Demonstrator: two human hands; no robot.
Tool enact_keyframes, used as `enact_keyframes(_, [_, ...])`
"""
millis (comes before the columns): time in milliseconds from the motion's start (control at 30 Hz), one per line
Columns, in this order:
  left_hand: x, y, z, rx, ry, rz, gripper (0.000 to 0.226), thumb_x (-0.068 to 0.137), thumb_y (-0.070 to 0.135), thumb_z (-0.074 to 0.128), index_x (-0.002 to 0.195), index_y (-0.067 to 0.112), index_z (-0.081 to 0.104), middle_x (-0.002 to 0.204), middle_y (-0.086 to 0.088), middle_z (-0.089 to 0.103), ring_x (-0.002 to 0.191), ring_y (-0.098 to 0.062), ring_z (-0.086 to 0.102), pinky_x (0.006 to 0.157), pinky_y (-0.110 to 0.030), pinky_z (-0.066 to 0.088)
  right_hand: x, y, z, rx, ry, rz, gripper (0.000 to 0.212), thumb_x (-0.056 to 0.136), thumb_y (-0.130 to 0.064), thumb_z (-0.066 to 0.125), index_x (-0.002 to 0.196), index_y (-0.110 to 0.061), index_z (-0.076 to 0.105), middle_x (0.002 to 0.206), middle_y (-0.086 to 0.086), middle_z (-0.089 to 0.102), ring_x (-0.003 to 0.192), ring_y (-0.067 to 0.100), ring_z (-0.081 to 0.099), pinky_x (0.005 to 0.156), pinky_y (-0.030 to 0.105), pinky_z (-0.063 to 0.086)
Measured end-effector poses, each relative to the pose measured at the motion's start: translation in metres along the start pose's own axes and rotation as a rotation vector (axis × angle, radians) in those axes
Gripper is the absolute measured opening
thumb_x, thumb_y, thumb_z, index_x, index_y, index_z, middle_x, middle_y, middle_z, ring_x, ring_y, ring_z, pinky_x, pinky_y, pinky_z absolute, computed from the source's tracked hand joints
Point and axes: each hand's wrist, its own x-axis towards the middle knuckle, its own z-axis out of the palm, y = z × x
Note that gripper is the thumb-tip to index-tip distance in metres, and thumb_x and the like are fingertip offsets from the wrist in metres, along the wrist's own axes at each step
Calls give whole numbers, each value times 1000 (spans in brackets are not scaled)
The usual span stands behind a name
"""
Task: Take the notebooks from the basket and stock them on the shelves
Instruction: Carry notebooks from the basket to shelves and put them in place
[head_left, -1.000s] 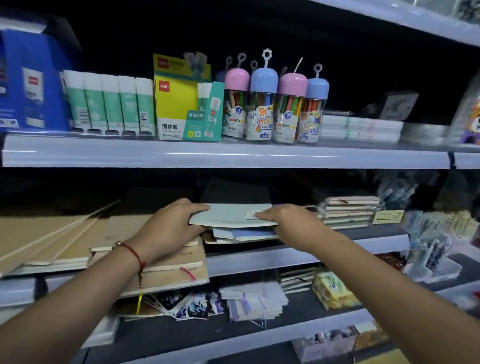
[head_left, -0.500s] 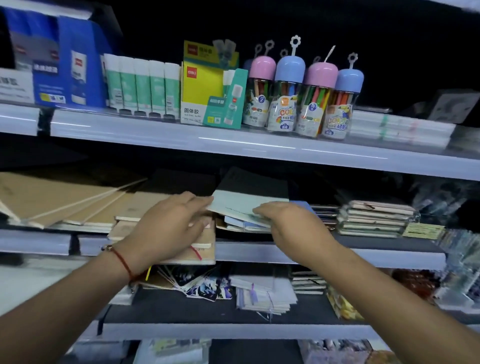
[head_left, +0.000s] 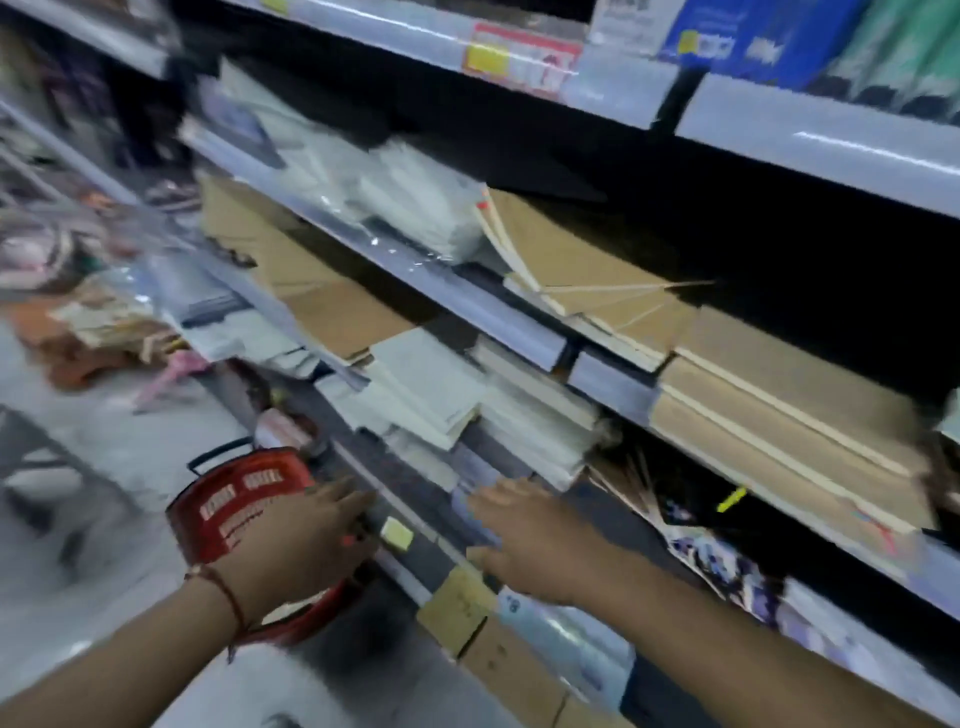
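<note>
The view is blurred and turned down to the left along the shelving. A red basket with a black handle stands on the floor by the lowest shelf. My left hand hovers over the basket's near side with fingers loosely extended, holding nothing. My right hand is stretched out over the lower shelf edge, fingers spread, empty. Brown-covered notebooks lie stacked on the middle shelf at right. Pale notebooks sit in piles on the shelf below. The basket's contents are hidden behind my left hand.
Grey shelf rails run diagonally across the view. Cardboard boxes sit under the lowest shelf near my right arm. Plastic-wrapped goods and bags lie on the floor at far left. A dark stool or frame stands at left.
Both hands have left the pale notebook on the middle shelf and dropped toward the basket and lower shelf. The view has swung down and to the left.
</note>
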Motion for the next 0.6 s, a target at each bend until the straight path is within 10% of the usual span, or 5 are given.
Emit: enact_keyframes(600, [-11,-308,148,-206,-593,-627,68,94,60,49,152,29,33,153,-7,41,134,-28,45,105,-40,46,386,-104,173,-28,-545,23,50,102,-44,41,149,-24,39,153,7,42,142,34,32,114,42,26])
